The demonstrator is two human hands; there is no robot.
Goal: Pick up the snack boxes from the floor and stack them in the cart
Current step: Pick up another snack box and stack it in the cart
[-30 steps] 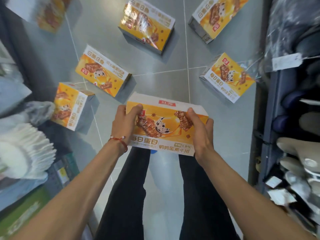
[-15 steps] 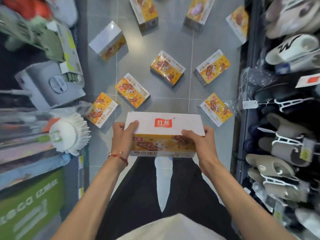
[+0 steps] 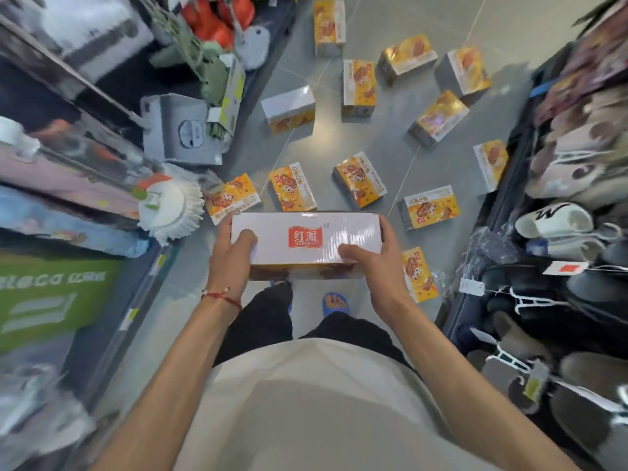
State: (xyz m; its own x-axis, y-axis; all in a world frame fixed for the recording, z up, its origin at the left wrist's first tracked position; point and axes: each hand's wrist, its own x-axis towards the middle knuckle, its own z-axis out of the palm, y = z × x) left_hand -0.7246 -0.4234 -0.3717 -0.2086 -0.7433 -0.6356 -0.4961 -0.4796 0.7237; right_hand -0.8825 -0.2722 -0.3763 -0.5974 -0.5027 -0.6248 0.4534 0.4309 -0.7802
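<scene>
I hold one snack box (image 3: pixel 306 237) level in front of my waist, its white side with a red logo facing up. My left hand (image 3: pixel 231 256) grips its left end, thumb on top. My right hand (image 3: pixel 373 263) grips its right end the same way. Several more yellow and white snack boxes lie scattered on the grey tiled floor (image 3: pixel 401 137) ahead, the nearest ones (image 3: pixel 292 188) (image 3: pixel 360 180) just beyond the held box and one (image 3: pixel 419 275) by my right wrist. No cart is in view.
A shelf with mops and cleaning goods (image 3: pixel 170 202) lines the left of the aisle. A rack of slippers (image 3: pixel 564 219) lines the right. My feet in blue sandals (image 3: pixel 334 302) stand on the floor below the box.
I have risen from a crouch, lifting the box with both hands. The box has tipped so its white side faces up, and more of the aisle and its boxes has come into view.
</scene>
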